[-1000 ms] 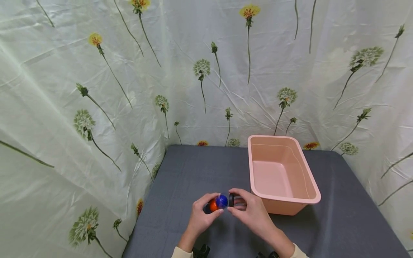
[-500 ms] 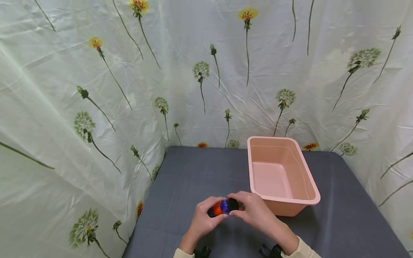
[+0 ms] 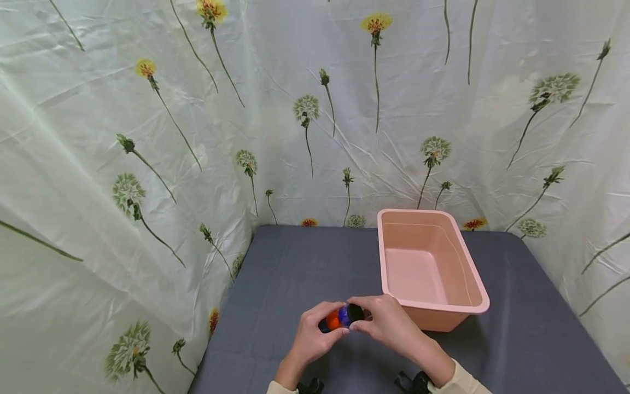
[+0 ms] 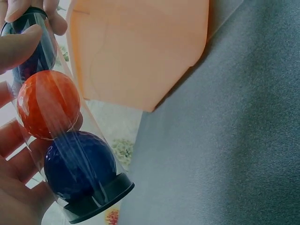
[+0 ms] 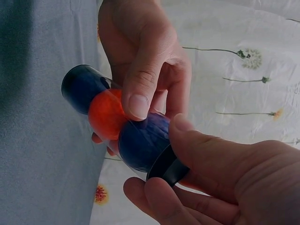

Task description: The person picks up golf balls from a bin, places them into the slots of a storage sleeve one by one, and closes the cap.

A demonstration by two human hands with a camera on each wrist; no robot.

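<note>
My left hand [image 3: 311, 336] grips a clear tube [image 3: 339, 317] that lies tilted across the space above the table. Inside sit an orange ball [image 4: 49, 104] and a dark blue ball [image 4: 79, 164] on either side of it, the second blue ball [image 5: 84, 91] showing in the right wrist view. A black cap [image 4: 104, 199] closes the end by my left palm. At the other end, thumb and fingers of my right hand [image 3: 391, 323] pinch a black cap [image 5: 168, 168] that meets the tube; how firmly it is seated is hard to tell.
A pink plastic basin [image 3: 433, 307] stands just beyond my right hand, with nothing seen inside. Dark grey cloth covers the table [image 3: 295, 262]. A white curtain [image 3: 275, 109] printed with dandelions hangs behind and at the sides.
A second ago the right-hand cap was at the tube's end, slightly apart from the blue ball; now it sits against it. Both hands have shifted slightly right and toward me.
</note>
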